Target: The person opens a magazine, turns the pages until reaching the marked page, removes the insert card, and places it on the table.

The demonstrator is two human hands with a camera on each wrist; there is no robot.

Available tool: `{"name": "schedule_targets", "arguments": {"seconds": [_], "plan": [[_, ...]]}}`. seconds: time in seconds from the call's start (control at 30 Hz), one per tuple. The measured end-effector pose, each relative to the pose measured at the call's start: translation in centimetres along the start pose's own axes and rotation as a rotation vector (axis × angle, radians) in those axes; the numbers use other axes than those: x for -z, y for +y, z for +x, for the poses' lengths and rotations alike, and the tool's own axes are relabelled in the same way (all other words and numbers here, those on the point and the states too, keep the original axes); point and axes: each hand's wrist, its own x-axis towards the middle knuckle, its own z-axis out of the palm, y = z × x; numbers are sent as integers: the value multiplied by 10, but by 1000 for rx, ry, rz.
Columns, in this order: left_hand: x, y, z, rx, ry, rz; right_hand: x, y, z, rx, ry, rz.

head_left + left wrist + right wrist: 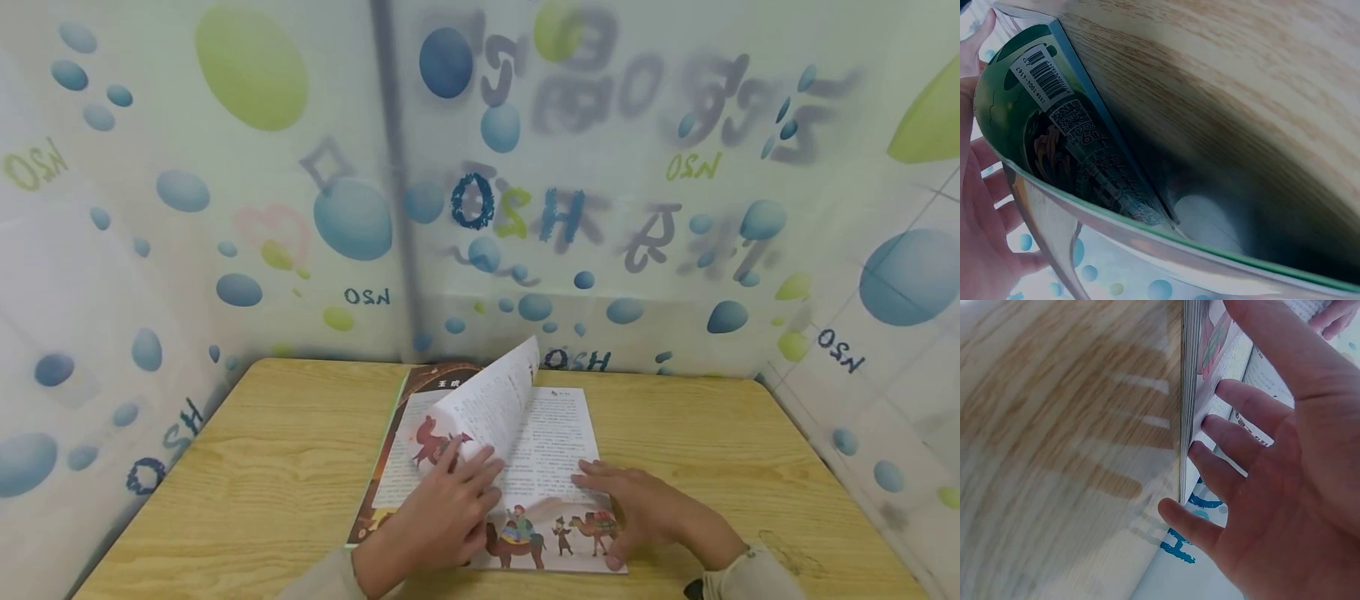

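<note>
An open magazine (558, 442) lies on the wooden table, with printed text and drawings of camels and riders on its pages. One page (491, 400) is lifted and curls over toward the left. My left hand (442, 512) lies over the lower part of that curling page, its fingers extended against the paper. Seen from the left wrist, the back cover (1054, 131) shows a barcode and bends upward beside the hand. At the right edge of the magazine, my right hand (648, 504) rests with fingers spread, the thumb by the lower corner. In the right wrist view its fingertips touch the page edge.
The wooden table (285, 450) reaches out on both sides of the magazine. Behind and around it hang pale curtains (480, 275) with blue and green bubble prints. Faint pencil-like marks (783, 546) show on the table near the right sleeve (757, 575).
</note>
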Motion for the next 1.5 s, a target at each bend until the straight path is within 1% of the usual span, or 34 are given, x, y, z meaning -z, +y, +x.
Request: {"name": "schedule_targets", "arguments": {"seconds": [0.2, 0.33, 0.47, 0.6, 0.7, 0.9, 1.2, 1.37, 1.5], "plan": [[1, -1, 0, 53, -56, -5, 0, 0, 0, 0, 1, 2], [0, -1, 0, 98, -71, -3, 0, 1, 0, -3, 1, 12], [-1, -1, -1, 140, -82, -28, 0, 0, 1, -7, 1, 18], [0, -2, -2, 182, -111, -65, 1, 1, 1, -9, 3, 20], [-1, -2, -3, 203, -130, -76, 1, 1, 1, -10, 1, 25], [-2, 0, -4, 213, -127, -77, 3, 1, 1, -11, -7, 35], [-2, -1, -4, 221, -137, -88, 2, 0, 2, -13, 8, 3], [-2, -1, -5, 225, -146, -87, 2, -1, 2, 10, 21, -15], [0, -1, -5, 228, -152, -89, 2, -1, 2, 38, 47, -29]]}}
